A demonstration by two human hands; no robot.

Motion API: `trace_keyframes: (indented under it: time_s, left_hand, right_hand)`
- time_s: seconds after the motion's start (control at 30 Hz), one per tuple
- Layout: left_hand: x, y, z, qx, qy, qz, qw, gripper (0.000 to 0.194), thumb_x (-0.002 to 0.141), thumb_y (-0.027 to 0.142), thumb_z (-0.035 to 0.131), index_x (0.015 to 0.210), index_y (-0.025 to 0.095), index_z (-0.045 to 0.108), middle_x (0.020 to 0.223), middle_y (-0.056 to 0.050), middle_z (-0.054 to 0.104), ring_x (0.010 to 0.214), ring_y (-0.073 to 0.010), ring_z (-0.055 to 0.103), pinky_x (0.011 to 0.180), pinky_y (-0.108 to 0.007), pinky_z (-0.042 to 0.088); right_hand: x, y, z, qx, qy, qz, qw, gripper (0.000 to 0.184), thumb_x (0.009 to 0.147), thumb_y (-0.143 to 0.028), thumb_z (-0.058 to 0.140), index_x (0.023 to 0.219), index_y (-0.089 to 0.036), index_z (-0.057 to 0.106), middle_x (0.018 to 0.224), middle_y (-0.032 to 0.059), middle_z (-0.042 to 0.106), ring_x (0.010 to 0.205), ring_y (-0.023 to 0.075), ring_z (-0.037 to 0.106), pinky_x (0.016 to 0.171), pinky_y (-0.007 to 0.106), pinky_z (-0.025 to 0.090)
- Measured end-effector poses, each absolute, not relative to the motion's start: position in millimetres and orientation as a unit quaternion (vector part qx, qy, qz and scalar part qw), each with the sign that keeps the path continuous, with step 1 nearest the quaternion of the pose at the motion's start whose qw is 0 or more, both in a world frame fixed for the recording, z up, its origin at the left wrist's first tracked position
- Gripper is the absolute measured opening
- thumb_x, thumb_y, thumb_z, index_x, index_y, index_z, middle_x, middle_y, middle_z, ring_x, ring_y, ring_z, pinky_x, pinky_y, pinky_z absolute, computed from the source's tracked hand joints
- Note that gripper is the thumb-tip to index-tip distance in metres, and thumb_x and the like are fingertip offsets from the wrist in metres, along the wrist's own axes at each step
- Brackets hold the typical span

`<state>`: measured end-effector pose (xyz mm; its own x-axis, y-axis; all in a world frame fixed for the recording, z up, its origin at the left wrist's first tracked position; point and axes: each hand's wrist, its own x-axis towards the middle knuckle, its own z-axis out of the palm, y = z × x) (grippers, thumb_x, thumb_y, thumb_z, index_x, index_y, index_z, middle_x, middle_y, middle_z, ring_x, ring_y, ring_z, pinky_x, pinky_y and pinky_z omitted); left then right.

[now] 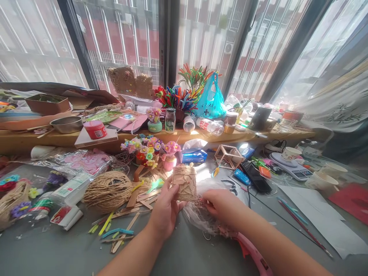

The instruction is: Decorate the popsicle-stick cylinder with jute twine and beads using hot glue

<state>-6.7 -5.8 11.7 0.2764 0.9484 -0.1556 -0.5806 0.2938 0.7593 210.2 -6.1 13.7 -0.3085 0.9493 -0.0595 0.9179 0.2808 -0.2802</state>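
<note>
My left hand (165, 209) is wrapped round a small jar (184, 183) covered in twine and rough brown paper, held upright above the grey table. Just to the right, my right hand (217, 205) has its fingers pinched together low beside the jar, at a crumpled clear plastic bag (198, 220). Small reddish-brown bits show at its fingertips; what they grip is too small to name. Beneath my right forearm lies a pink glue gun (253, 255), partly hidden by the arm.
Left of the jar sit a ball of twine (107, 190) and scattered craft sticks (125, 232). Fuzzy flowers (146, 149) stand behind. To the right are a wooden frame (229, 157), a black phone (255, 177), a kitchen scale (290, 166) and white paper (319, 218).
</note>
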Motion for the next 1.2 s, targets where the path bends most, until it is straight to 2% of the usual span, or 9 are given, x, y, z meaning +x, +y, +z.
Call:
trace_keyframes:
  time_s: [0.2,0.27,0.33,0.43,0.67,1.0,1.2]
  left_hand:
    - [-4.7,-8.7,13.9,0.284,0.307,0.53,0.738,0.066,0.093,0.037,0.076,0.153,0.032,0.048,0.132,-0.008,0.076,0.119,-0.027,0.072,0.095,-0.04,0.057]
    - [-2.8,-10.2,14.2,0.293,0.294,0.539,0.733,0.071,0.091,0.034,0.079,0.155,0.031,0.047,0.132,-0.009,0.075,0.121,-0.0284,0.071,0.1,-0.042,0.056]
    - [-1.1,-11.8,12.7,0.312,0.287,0.546,0.723,0.073,0.091,0.032,0.08,0.156,0.031,0.046,0.134,-0.01,0.074,0.124,-0.0295,0.07,0.103,-0.043,0.054]
    - [0.2,-13.3,7.0,0.35,0.282,0.551,0.703,0.072,0.092,0.032,0.079,0.156,0.033,0.046,0.14,-0.009,0.07,0.127,-0.0283,0.068,0.105,-0.041,0.052]
    - [0.1,-13.9,-0.1,0.413,0.271,0.544,0.678,0.068,0.094,0.035,0.077,0.154,0.037,0.046,0.147,-0.006,0.066,0.134,-0.0287,0.063,0.114,-0.043,0.047]
    - [0.9,-15.9,0.5,0.422,0.27,0.548,0.67,0.066,0.095,0.035,0.076,0.154,0.037,0.045,0.146,-0.007,0.066,0.133,-0.0292,0.064,0.113,-0.044,0.048]
    - [1.4,-18.1,3.2,0.413,0.276,0.549,0.673,0.066,0.094,0.032,0.078,0.153,0.038,0.048,0.147,-0.006,0.065,0.133,-0.0273,0.064,0.112,-0.041,0.049]
  right_hand:
    - [211.3,-36.0,22.9,-0.62,-0.745,0.169,0.181,0.016,0.094,-0.023,0.057,0.085,-0.024,0.07,0.076,0.0001,0.07,0.071,0.0198,0.065,0.064,0.029,0.045]
    - [202.3,-50.4,24.0,-0.623,-0.695,0.22,0.286,0.019,0.098,-0.032,0.057,0.086,-0.025,0.07,0.072,-0.0008,0.068,0.068,0.0199,0.065,0.062,0.029,0.048]
    - [188.9,-62.4,24.3,-0.6,-0.629,0.283,0.405,0.018,0.097,-0.039,0.064,0.087,-0.026,0.071,0.07,-0.0009,0.069,0.065,0.0199,0.065,0.059,0.029,0.049]
    - [168.3,-70.6,24.9,-0.575,-0.576,0.307,0.493,0.016,0.093,-0.04,0.069,0.089,-0.026,0.075,0.077,0.0012,0.073,0.067,0.02,0.067,0.06,0.029,0.052]
    - [151.3,-67.8,26.3,-0.562,-0.598,0.274,0.502,0.018,0.094,-0.036,0.065,0.091,-0.023,0.077,0.08,0.0036,0.077,0.07,0.0199,0.069,0.064,0.029,0.053]
    - [154.1,-67.4,14.7,-0.564,-0.57,0.303,0.515,0.019,0.097,-0.039,0.067,0.096,-0.024,0.079,0.087,0.0041,0.079,0.077,0.0215,0.072,0.069,0.031,0.054]
    - [153.4,-67.4,15.6,-0.571,-0.562,0.31,0.512,0.019,0.096,-0.041,0.069,0.092,-0.024,0.078,0.085,0.0048,0.079,0.076,0.023,0.073,0.068,0.032,0.055]
